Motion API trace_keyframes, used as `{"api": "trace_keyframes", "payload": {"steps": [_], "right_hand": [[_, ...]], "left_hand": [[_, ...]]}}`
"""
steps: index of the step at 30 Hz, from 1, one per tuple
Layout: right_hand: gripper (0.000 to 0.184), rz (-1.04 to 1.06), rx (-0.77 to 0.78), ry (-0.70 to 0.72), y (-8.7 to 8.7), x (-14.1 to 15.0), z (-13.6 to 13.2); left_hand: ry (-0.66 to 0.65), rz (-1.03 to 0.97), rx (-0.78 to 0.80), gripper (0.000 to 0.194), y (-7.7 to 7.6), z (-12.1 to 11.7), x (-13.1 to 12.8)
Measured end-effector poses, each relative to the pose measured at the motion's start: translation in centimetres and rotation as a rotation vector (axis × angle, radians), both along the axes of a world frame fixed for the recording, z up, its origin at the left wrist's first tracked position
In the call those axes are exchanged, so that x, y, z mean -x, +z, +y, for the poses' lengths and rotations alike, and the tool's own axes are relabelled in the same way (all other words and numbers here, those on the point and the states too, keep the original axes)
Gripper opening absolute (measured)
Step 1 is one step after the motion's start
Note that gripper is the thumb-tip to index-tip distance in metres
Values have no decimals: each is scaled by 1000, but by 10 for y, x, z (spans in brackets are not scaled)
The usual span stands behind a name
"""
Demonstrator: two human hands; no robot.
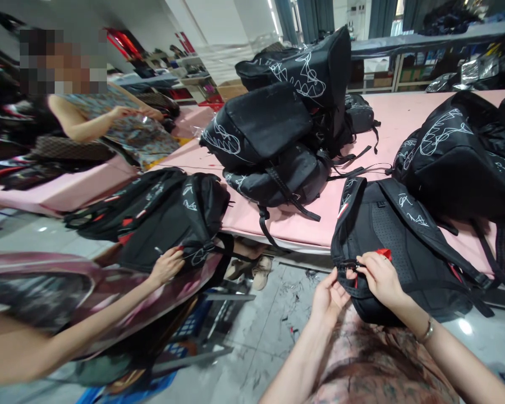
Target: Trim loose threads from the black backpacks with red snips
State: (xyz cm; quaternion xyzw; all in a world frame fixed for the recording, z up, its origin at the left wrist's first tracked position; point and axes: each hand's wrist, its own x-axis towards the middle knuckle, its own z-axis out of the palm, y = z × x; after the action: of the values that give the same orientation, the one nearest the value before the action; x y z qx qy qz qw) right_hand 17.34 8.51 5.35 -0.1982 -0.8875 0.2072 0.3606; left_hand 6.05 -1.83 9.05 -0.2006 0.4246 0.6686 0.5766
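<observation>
We hold a black backpack [398,252] of matte woven nylon, its mesh-padded back panel facing up and its white scribble print showing on the straps. It lies half on the pink table [404,120], its lower end hanging over the near edge toward us, and its long axis runs from that edge away and to the right. Our left hand [329,296] pinches the zipper [348,264] at the bag's near left corner, fingers closed on it. Our right hand [381,278] sits just beside it, fingertips pressed shut on the bag's rim next to a small red tag [384,253]. Beyond the backpack, farther up the table, a soft heap of similar bags [278,134] slumps. Left of the backpack, a co-worker's hand [167,265] rests on another black bag [168,216]
</observation>
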Motion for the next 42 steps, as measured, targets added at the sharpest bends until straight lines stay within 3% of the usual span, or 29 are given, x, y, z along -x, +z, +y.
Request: {"api": "trace_keyframes", "payload": {"steps": [6,12,18,21,25,29,33,36,39,42], "right_hand": [[15,-20,-85,-24,5,3,-1],[14,45,-38,8,6,2,-3],[20,-16,-217,0,13,7,-6],[20,-13,-219,-18,16,9,-8],[18,38,-23,-11,14,8,-11],[16,160,450,-52,11,6,-9],[29,178,887,-63,14,7,-9],[38,115,1010,-1,19,11,-12],[39,-19,991,-48,23,15,-14],[47,24,1094,-1,22,18,-17]], "left_hand": [[-10,18,-1,24,-1,-1,0],[-9,72,-11,24,-2,-1,-1],[1,129,-14,20,-4,-2,-6],[-1,167,-35,21,-5,-3,-8],[-1,246,-58,25,-5,-6,-8],[-11,326,-71,29,-3,-10,-11],[-12,503,-114,37,-6,-12,-18],[-16,729,-156,39,-9,-12,-25],[-38,914,-128,41,-9,-11,-30],[-26,943,-60,44,-6,-11,-35]]}}
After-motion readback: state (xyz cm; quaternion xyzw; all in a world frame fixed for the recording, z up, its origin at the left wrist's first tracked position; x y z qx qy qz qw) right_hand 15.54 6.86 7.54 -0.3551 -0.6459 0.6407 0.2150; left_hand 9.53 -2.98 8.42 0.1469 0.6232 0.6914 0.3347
